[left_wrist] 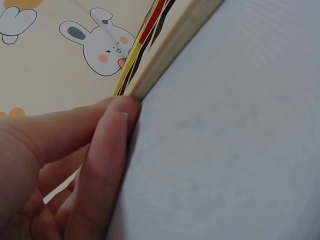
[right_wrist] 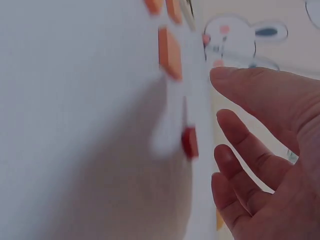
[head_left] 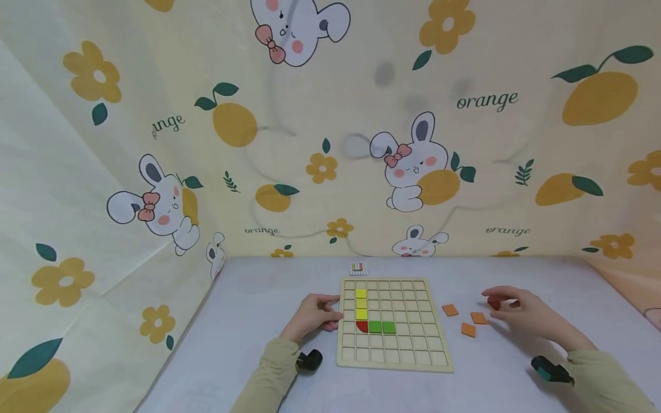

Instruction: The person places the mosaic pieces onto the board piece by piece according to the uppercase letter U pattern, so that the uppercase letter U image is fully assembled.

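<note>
A pale wooden grid board (head_left: 415,330) lies flat on the table. Yellow square tiles (head_left: 361,304) run down one column to a rounded red tile (head_left: 362,326), with two green tiles (head_left: 382,327) to its right. My left hand (head_left: 312,314) holds the board's left edge, fingertips against the rim (left_wrist: 165,55). Off to the right, my right hand (head_left: 529,312) hovers over loose red pieces (head_left: 494,303). In the right wrist view its thumb and fingers are spread, and a red piece (right_wrist: 190,142) lies below on the table. Orange square tiles (head_left: 468,330) lie between that hand and the board.
A small card (head_left: 358,268) with a coloured grid pattern lies behind the board. A printed cloth (head_left: 320,86) with rabbits and oranges hangs at the back and left of the white table (head_left: 258,281). Each wrist wears a dark device (head_left: 310,361).
</note>
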`<state>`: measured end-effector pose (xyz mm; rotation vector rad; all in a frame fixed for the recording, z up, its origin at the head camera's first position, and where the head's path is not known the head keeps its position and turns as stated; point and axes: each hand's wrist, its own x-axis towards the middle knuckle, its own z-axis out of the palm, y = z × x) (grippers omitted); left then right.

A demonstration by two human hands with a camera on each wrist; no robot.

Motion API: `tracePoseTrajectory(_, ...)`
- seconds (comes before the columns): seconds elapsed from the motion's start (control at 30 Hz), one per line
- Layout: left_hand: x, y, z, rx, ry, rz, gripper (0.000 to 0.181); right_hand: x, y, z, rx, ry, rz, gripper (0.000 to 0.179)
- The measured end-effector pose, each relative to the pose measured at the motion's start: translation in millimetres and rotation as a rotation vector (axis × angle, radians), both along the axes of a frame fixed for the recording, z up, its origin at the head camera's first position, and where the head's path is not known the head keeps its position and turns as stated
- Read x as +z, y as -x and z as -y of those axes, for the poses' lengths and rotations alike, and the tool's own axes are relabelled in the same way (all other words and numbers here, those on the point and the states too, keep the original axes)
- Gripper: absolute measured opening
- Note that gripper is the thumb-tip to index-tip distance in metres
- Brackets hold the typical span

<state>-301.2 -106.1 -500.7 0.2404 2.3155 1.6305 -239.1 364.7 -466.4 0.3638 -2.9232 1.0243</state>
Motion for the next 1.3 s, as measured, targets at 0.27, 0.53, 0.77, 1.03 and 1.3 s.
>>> tracePoseTrajectory(0.27,0.1,-0.3,-0.3,0.006,-0.004,0.002,0.052,-7.0,1.4,-30,-0.037,0.005,0.055,0.049)
tracePoseTrajectory(0.53,-0.9,0.3,-1.1,0.011,-0.007,0.013,0.052,-15.2,6.9,-36,-0.064,0.016,0.146,0.060)
tracePoseTrajectory(0.77,-0.3,-0.8,-0.4,0.010,-0.006,0.009,0.051,-14.9,11.8,-32,-0.078,-0.017,0.145,0.063)
tracePoseTrajectory(1.03,-0.2,-0.2,-0.5,0.010,-0.003,0.003,0.051,-16.7,16.9,-30,-0.099,-0.021,0.143,0.061)
tracePoseTrajectory(1.3,1.1,-1.1,-0.2,0.012,0.003,0.002,0.051,-17.8,19.6,-29,-0.109,-0.035,0.121,0.057)
